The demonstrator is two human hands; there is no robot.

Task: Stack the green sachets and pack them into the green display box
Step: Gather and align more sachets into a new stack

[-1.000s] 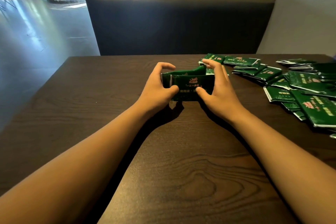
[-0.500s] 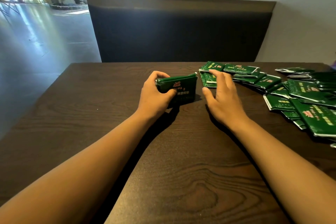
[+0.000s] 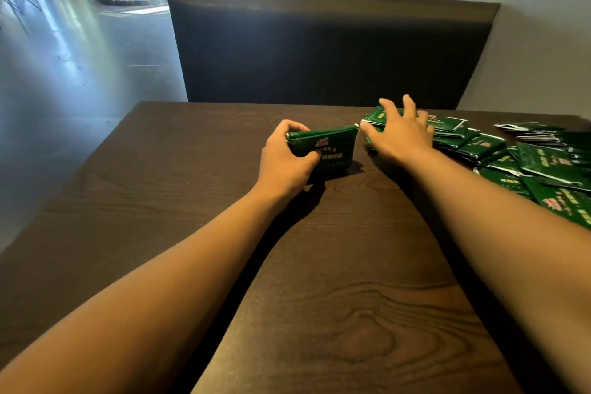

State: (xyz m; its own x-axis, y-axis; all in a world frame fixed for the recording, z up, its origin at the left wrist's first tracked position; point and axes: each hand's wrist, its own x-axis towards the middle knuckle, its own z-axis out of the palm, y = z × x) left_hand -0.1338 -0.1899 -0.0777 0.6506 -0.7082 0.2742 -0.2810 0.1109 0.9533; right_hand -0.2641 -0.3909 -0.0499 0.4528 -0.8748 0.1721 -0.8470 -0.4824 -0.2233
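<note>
Sachets [image 3: 479, 147] lie scattered in an overlapping heap toward two and three o'clock on the table [image 3: 160, 201], while a gathered stack [image 3: 329, 150] stands on edge near the centre. Left hand [image 3: 284, 163] grips that stack from its nine o'clock end, fingers curled over the top and thumb pressed on the printed face. Right hand [image 3: 399, 134] is spread, fingers fanned and extended, reaching over the near end of the heap at about one o'clock; whether the fingertips touch a sachet I cannot tell, since the palm hides them. No display box shows anywhere in view, so packing looks some way off and stacking appears to be the step in hand.

Risks, as I judge them: the stack is held from one end only, so its free three o'clock end could splay or slide apart if the left grip loosens while attention goes right. Glossy sachets overlapping each other may slip, so a spread hand dragging at the heap could pull several at once or push some toward the table's far edge. Adding a sachet one-handed could also knock the upright stack flat.
</note>
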